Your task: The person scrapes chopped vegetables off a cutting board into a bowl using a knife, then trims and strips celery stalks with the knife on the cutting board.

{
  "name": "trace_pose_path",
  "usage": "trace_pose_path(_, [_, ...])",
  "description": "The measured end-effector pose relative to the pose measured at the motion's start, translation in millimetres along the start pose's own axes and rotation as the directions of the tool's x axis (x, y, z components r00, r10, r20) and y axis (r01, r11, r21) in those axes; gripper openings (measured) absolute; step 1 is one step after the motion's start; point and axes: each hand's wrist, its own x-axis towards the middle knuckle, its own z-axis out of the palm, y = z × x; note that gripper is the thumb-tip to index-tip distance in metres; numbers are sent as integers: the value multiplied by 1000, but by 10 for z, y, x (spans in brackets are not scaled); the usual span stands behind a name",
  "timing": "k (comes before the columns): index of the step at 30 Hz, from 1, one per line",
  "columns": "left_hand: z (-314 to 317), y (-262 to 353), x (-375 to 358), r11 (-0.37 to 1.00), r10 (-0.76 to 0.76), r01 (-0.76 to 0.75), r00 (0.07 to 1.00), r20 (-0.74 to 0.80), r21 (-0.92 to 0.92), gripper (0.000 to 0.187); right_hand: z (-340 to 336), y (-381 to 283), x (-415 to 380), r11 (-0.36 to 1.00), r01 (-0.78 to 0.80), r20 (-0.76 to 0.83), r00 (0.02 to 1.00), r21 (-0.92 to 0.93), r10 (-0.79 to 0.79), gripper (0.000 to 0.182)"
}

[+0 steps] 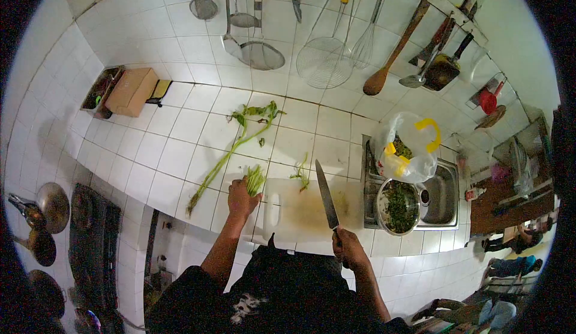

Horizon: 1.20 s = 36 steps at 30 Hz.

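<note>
My right hand (349, 247) grips the handle of a long kitchen knife (326, 195), its blade pointing up and away over the cutting board. My left hand (241, 198) is on the tiled counter left of the board, fingers and thumb closed around a small bunch of cut green stems (255, 179). A worn white cutting board (312, 220) with a brownish stain lies before me. Just past its far edge are thin leafy scraps (301, 175). Beyond my left hand lies a long leafy green stalk (231, 152).
A metal bowl of chopped greens (398, 209) and a plastic bag (415, 145) stand by the sink (443, 193). A cardboard box (130, 91) sits far left. Utensils, including a wooden spoon (384, 73), hang above. Several people are at the lower right.
</note>
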Motion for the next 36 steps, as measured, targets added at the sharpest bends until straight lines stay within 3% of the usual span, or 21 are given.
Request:
trace_pose_path(5, [-133, 51, -50, 1000, 5, -5, 1000, -15, 3, 81, -44, 124, 45, 999, 25, -32, 999, -29, -26, 47])
trace_pose_path(6, [-188, 131, -65, 997, 13, -4, 994, -111, 81, 81, -69, 185, 77, 999, 28, -42, 999, -39, -29, 46])
trace_pose_path(7, [-203, 208, -65, 987, 26, 6, 978, -206, 158, 82, -121, 294, 144, 990, -15, -15, 1000, -137, 13, 21])
trace_pose_path(8, [-187, 285, -31, 987, 29, 4, 978, -206, 159, 82, -154, 396, 176, 982, -33, -5, 999, -187, 33, 12])
trace_pose_path(9, [-171, 385, 32, 993, 35, -13, 983, -179, 120, 80, -177, 453, 200, 970, -50, 6, 999, -237, 53, 14])
trace_pose_path(10, [-171, 511, 98, 996, 41, -29, 987, -152, 82, 79, -162, 433, 203, 998, -9, -18, 1000, -68, 8, 21])
trace_pose_path(12, [-116, 795, 274, 993, 115, -119, 987, -116, -23, 68, -129, 276, 179, 994, 41, -46, 998, 101, -36, 45])
trace_pose_path(14, [174, 993, 467, 971, 194, -202, 978, -72, -129, 58, -136, 13, 70, 944, -215, -22, 974, 250, 228, 46])
trace_pose_path(15, [310, 1110, 538, 962, 222, -231, 972, -73, -147, 54, -170, 244, 147, 944, -215, -19, 974, 250, 227, 46])
trace_pose_path(16, [433, 1202, 571, 962, 220, -229, 973, -74, -146, 54, -206, 643, 275, 994, -17, -21, 1000, 111, 19, 46])
trace_pose_path(18, [547, 1445, 635, 986, 168, -167, 983, 70, -16, 48, -268, 716, 317, 981, 193, 1, 981, -27, -194, 46])
trace_pose_path(20, [656, 1518, 654, 982, 189, -190, 980, 58, 12, 38, -211, 204, 130, 969, -208, -47, 975, 132, 216, 46])
trace_pose_path(22, [757, 1524, 696, 976, 219, -219, 975, 24, -7, 27, -250, 313, 184, 999, 35, -41, 999, 35, -34, 46])
trace_pose_path(23, [801, 1507, 709, 974, 225, -225, 974, 27, -3, 27, -285, 364, 152, 992, -62, -38, 997, 113, 67, 45])
trace_pose_path(24, [815, 1488, 723, 968, 247, -246, 969, 14, -51, 24, -295, 265, 119, 969, -157, -25, 986, 189, 165, 45])
trace_pose_path(26, [819, 1397, 740, 959, 270, -268, 963, 4, -94, 21, -320, 293, 117, 964, -173, -28, 983, 201, 182, 45])
trace_pose_path(28, [698, 1339, 751, 844, 261, -129, 947, 188, -521, 16, -339, 308, 126, 960, -186, -30, 980, 211, 197, 44])
trace_pose_path(32, [206, 1395, 458, 828, 281, -121, 935, 218, -548, 13, -337, 312, 139, 944, -187, 4, 981, 272, 194, 43])
trace_pose_path(34, [177, 1306, 259, 817, 296, -59, 897, 329, -574, 13, -300, 471, 161, 936, -191, 25, 981, 295, 192, 43])
trace_pose_path(36, [393, 1124, 84, 803, 341, -95, 884, 321, -589, 18, -238, 702, 228, 989, -15, -7, 1000, 146, 16, 43])
